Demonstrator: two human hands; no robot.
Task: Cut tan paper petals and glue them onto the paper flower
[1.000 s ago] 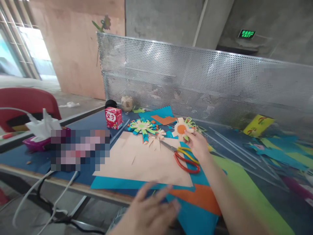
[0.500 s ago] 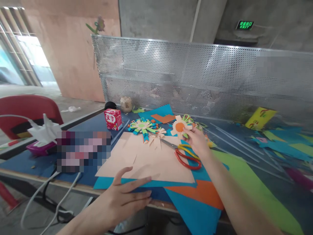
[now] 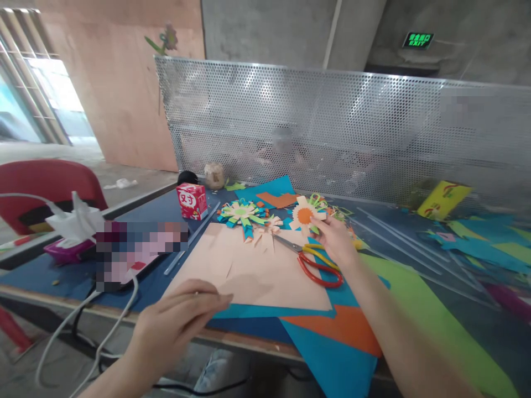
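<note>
My right hand reaches across the table and pinches a paper flower with cream petals and an orange centre. Just below that hand lie red and yellow scissors on blue paper. My left hand hovers over the near corner of a large peach paper sheet, its fingers drawn together and pointing right; I cannot make out anything in them. A second paper flower, green and blue, lies behind the peach sheet.
A red carton, a tissue pack and white cables sit at the left. Blue, orange and green paper cover the right side. A perforated metal screen stands behind the table. A red chair is far left.
My left hand came up from the lower edge, lay spread on the blue paper, then lifted and drew its fingers together over the peach sheet's corner. My right hand stayed on the flower.
</note>
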